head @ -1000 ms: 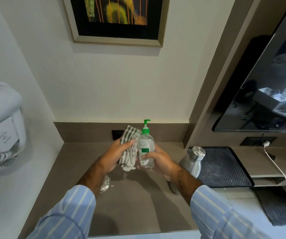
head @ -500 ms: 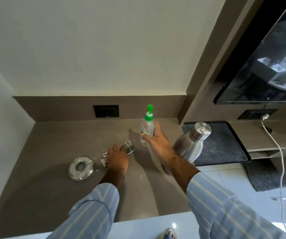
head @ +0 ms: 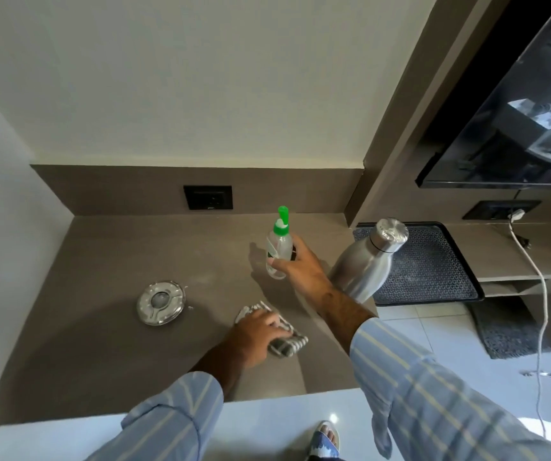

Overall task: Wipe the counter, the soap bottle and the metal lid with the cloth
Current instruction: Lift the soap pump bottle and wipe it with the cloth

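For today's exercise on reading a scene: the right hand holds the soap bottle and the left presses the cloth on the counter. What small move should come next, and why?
Probably sweep the cloth leftward along the counter toward the metal lid. The left hand already presses it flat, small droplets sit beside the lid, and the right hand holds the soap bottle out of the way.
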